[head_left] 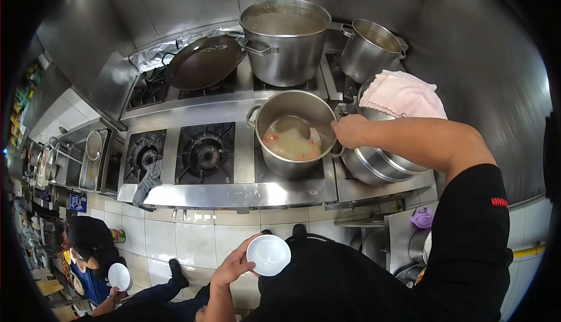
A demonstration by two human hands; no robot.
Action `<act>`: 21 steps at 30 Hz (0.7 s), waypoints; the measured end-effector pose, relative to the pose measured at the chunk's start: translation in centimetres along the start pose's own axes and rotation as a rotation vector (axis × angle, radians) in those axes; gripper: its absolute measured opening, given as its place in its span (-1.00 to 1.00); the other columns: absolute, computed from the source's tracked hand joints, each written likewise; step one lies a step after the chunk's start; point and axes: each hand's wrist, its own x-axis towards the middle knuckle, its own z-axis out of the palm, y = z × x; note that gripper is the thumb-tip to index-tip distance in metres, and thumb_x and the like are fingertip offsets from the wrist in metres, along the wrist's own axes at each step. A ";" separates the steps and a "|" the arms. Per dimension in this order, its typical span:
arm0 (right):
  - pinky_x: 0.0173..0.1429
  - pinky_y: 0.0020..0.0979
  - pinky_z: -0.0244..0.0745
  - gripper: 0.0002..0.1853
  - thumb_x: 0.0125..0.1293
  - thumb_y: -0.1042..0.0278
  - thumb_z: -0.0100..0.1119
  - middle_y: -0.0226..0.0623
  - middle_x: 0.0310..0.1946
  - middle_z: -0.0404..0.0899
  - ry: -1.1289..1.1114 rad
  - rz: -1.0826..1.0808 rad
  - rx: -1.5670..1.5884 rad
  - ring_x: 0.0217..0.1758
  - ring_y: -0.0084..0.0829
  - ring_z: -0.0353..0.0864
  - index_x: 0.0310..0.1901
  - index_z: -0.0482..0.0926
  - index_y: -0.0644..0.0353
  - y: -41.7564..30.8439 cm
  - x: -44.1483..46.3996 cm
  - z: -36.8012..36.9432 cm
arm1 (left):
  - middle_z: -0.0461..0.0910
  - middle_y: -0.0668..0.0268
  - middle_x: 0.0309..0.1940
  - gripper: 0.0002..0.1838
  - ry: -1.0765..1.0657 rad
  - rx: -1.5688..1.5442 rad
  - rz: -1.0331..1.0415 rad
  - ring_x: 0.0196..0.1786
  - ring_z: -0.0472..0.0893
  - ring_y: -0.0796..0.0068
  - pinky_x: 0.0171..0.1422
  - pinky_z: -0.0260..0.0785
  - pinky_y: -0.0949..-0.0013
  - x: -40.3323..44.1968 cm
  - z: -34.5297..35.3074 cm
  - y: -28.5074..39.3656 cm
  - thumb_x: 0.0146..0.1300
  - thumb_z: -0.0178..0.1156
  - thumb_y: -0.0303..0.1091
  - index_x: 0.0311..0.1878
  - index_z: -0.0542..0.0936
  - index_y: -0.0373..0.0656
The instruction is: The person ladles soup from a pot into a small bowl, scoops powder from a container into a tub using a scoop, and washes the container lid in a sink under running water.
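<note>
Head view: we see the right hand curled at the rim of the front pot, apparently closed round the ladle; handle mostly hidden, exact grip unclear. Ladle head sits in the pot, amid pale broth with red bits. Left hand pinches the white bowl, thumb over the rim, fingers beneath; bowl is in front of the stove, well apart from the pot.

Risks, as we judge them: knuckles so near the metal rim could get burned if the pot is hot. A jerky lift of the ladle could slop broth onto stove or forearm. Bowl's one-sided grip could let it tip or slip if knocked. Grey rag hangs beside a front burner; it could scorch if that gets lit.
</note>
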 end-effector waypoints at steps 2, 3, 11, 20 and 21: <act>0.04 -0.03 0.59 -0.50 0.17 0.44 0.06 0.14 -0.12 0.68 -0.123 -0.027 -0.029 -0.03 0.06 0.70 0.18 0.48 0.42 -0.4 0.7 -0.7 | 0.27 0.18 0.43 -0.09 -0.001 0.023 0.045 0.32 0.44 0.31 0.01 0.68 0.33 0.2 -1.4 -0.5 0.16 0.22 -0.54 0.59 0.07 -0.19; 0.02 -0.04 0.59 -0.55 0.15 0.44 0.07 0.12 -0.15 0.69 -0.197 -0.075 -0.045 -0.04 0.05 0.71 0.10 0.51 0.42 -0.5 1.5 -0.3 | 0.24 0.17 0.46 -0.08 0.006 0.050 0.092 0.34 0.43 0.29 0.04 0.68 0.31 0.3 -1.9 -0.6 0.20 0.27 -0.51 0.59 0.05 -0.21; -0.49 -0.20 0.49 -0.71 0.37 0.32 -0.07 -0.15 -0.61 0.56 -0.373 0.052 0.537 -0.62 -0.26 0.60 -0.17 0.61 0.35 0.5 0.5 0.1 | 0.28 0.13 0.44 -0.06 0.076 -0.099 0.171 0.29 0.49 0.25 -0.04 0.72 0.22 0.7 -4.2 -0.3 0.22 0.38 -0.43 0.58 0.05 -0.25; -0.57 -0.24 0.32 -0.75 0.50 0.28 -0.04 -0.27 -0.69 0.45 -0.259 0.198 0.780 -0.74 -0.37 0.44 -0.01 0.54 0.26 0.9 -5.5 -2.2 | 0.30 0.11 0.43 -0.03 0.052 -0.125 0.209 0.27 0.53 0.24 -0.05 0.71 0.23 2.6 -6.3 2.5 0.20 0.42 -0.37 0.57 0.06 -0.26; -0.57 -0.24 0.32 -0.75 0.50 0.28 -0.04 -0.27 -0.69 0.45 -0.263 0.203 0.788 -0.74 -0.37 0.44 -0.01 0.54 0.26 0.7 -5.9 -2.1 | 0.30 0.12 0.43 -0.03 0.056 -0.116 0.212 0.27 0.53 0.24 -0.05 0.71 0.23 2.8 -6.5 2.8 0.19 0.42 -0.37 0.58 0.06 -0.26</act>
